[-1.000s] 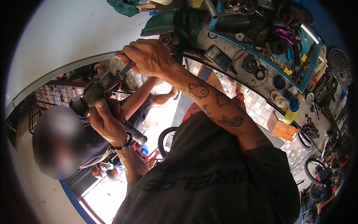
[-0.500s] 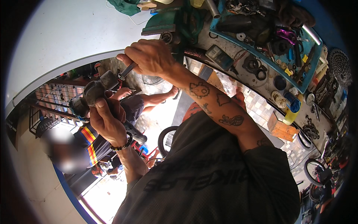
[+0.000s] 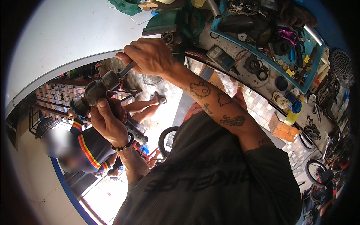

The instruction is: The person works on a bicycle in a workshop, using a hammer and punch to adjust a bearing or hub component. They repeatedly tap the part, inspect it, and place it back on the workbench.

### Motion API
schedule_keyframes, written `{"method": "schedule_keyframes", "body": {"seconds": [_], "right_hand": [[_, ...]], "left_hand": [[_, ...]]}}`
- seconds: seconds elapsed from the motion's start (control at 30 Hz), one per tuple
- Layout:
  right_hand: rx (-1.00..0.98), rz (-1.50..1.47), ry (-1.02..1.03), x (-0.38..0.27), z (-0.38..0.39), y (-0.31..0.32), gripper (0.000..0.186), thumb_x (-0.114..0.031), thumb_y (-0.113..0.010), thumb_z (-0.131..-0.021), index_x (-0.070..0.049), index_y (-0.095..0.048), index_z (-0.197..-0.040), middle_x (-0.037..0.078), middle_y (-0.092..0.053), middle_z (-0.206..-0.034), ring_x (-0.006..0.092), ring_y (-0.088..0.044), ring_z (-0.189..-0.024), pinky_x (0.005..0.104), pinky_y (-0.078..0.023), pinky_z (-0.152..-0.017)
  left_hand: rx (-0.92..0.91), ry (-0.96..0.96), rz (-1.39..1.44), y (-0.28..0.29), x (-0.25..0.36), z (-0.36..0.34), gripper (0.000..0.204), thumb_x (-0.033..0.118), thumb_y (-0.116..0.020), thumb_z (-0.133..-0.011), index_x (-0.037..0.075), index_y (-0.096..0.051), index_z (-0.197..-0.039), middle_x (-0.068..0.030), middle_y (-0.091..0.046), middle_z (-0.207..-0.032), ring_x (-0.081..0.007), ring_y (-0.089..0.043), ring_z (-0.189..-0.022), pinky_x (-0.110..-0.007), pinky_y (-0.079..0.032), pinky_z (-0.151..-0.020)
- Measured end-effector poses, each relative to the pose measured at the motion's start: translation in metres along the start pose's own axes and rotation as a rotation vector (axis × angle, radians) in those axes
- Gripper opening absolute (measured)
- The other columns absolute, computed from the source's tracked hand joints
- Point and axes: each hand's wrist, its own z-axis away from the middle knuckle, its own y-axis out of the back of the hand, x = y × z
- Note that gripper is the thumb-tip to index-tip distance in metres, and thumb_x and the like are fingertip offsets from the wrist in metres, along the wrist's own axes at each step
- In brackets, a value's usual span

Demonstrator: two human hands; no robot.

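My left hand (image 3: 109,122), with a beaded bracelet at the wrist, is closed round a hammer (image 3: 95,93) just below its dark, two-faced head. The handle runs down behind the hand. One worn face of the hammer points at the end of a metal rod (image 3: 126,70), touching it or very close. My right hand (image 3: 150,56) is wrapped round this rod. Beyond its knuckles a round, ring-like metal part (image 3: 167,37) sits by a green vise (image 3: 161,24); whether the rod reaches it is hidden by the hand.
A blue tray (image 3: 258,48) of loose parts lies on the workbench at the right. Near it are a grey meter (image 3: 220,57), black rings (image 3: 258,69), jars and a yellow bottle (image 3: 294,112). Another person (image 3: 92,146) is below left, beyond my left arm. A white surface fills the upper left.
The hammer's face has come slightly closer to the rod's end. My right hand has shifted a little left. The other person has leaned and moved their legs.
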Motion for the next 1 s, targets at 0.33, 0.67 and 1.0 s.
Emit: {"method": "schedule_keyframes", "body": {"seconds": [0.33, 0.67, 1.0], "right_hand": [[0.000, 0.015, 0.013, 0.006, 0.005, -0.002, 0.039, -0.041, -0.069, -0.096, -0.013, -0.061, -0.071, 0.002, -0.054, -0.056, 0.0200, -0.061, -0.052, 0.0361, -0.048, -0.047], [-0.003, -0.045, 0.018, 0.019, 0.005, -0.004, 0.039, -0.029, -0.073, -0.094, -0.011, -0.054, -0.065, 0.005, -0.054, -0.054, 0.0228, -0.057, -0.046, 0.0386, -0.045, -0.046], [-0.001, -0.051, -0.038, 0.019, 0.004, -0.006, 0.042, -0.035, -0.070, -0.096, -0.012, -0.056, -0.063, 0.007, -0.057, -0.052, 0.0264, -0.059, -0.044, 0.0410, -0.047, -0.044]], "left_hand": [[-0.004, 0.013, 0.032, 0.000, 0.000, 0.000, 0.050, 0.047, -0.056, -0.107, -0.003, -0.062, -0.110, 0.0042, -0.043, -0.058, -0.0015, -0.031, -0.042, -0.022, -0.019, -0.038], [0.028, -0.047, -0.022, -0.002, 0.001, 0.009, 0.049, 0.044, -0.057, -0.107, -0.004, -0.062, -0.108, 0.0030, -0.046, -0.059, -0.0024, -0.033, -0.043, -0.022, -0.020, -0.039], [0.327, -0.180, -0.040, 0.010, 0.000, 0.013, 0.031, 0.027, -0.056, -0.107, -0.002, -0.062, -0.101, -0.0078, -0.056, -0.064, -0.0088, -0.041, -0.045, -0.026, -0.045, -0.042]]}}
